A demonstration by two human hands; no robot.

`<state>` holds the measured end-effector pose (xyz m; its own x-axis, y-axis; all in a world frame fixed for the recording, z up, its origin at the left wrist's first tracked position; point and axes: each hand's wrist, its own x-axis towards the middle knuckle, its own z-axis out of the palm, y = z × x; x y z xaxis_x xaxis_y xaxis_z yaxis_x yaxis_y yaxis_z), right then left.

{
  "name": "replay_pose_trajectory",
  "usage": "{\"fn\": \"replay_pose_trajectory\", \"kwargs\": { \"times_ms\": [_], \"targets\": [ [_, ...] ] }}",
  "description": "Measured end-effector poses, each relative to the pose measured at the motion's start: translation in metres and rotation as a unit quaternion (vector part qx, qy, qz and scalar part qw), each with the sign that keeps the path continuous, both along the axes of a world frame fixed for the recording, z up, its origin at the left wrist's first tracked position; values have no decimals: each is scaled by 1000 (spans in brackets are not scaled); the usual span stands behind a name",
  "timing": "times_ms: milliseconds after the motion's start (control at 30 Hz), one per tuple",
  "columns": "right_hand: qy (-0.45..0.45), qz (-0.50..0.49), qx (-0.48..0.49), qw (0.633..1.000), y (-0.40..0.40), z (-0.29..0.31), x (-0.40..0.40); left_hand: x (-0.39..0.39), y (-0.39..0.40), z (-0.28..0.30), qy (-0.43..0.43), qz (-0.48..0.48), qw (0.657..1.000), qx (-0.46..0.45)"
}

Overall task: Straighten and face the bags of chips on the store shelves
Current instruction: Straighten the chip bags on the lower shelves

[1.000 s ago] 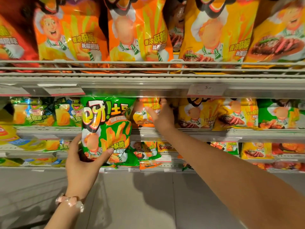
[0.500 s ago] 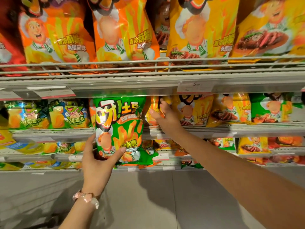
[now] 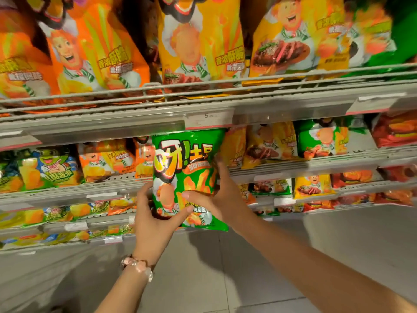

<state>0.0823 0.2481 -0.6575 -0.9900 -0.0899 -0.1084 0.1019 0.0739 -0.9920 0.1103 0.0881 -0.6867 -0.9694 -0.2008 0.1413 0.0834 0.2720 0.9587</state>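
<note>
Your left hand (image 3: 155,219) (bead bracelet (image 3: 138,266) on the wrist) grips the green chip bag (image 3: 188,177) at its lower left, thumb across the front. Your right hand (image 3: 222,199) clasps its right edge. Bag is upright, facing you, in front of the middle shelf (image 3: 316,166).

The green bag (image 3: 188,177), held in front of the grey shelves (image 3: 158,123), carries orange fry shapes, white and yellow lettering and a white-clad cartoon chef. Above it stand orange bags (image 3: 94,53) with yellow streaks and a chef in a green-striped scarf, and yellow bags (image 3: 203,41) picturing brown and red meat. Left of it is a blue and green bag (image 3: 48,168) with a green cartoon frog. To its right, past yellow packs, lie red bags (image 3: 393,129). A bracelet (image 3: 137,266) of pale pink beads sits below the green bag.
</note>
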Motion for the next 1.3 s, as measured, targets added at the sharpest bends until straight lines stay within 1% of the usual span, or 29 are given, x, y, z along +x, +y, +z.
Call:
{"fn": "replay_pose_trajectory", "kwargs": {
  "times_ms": [67,200,300,433,500,600,700,767,800,867,967,1100,1200,1300],
  "targets": [
    [6,-27,12,1000,14,-1,3,0,18,0,-10,-15,1000,-8],
    [20,-67,90,993,54,1,8,-1,53,0,-48,-54,997,-16],
    [8,-87,129,988,94,1,10,-3,77,2,-62,-92,993,-34],
    [-6,-101,118,988,155,3,10,-9,106,7,-43,-120,990,-62],
    [-26,-112,105,988,187,7,11,-15,125,8,-29,-108,990,-81],
    [-46,-143,99,984,233,10,14,-27,158,12,14,-86,982,-168],
    [-58,-179,97,977,278,12,15,-42,197,19,67,-103,949,-291],
    [-60,-199,99,973,307,12,13,-55,223,20,99,-110,914,-379],
    [-63,-210,96,971,321,11,11,-62,237,18,103,-115,892,-426],
    [-68,-238,92,965,349,9,6,-77,262,14,71,-126,855,-499],
    [-63,-271,99,955,383,9,-6,-101,294,2,10,-119,820,-559],
    [-32,-284,81,955,417,10,-29,-125,322,-16,-48,-76,785,-613],
    [9,-290,52,956,436,12,-49,-128,327,-29,-55,-41,761,-645],
    [19,-284,47,957,450,9,-68,-130,326,-36,-56,-17,736,-675]
  ]
}}
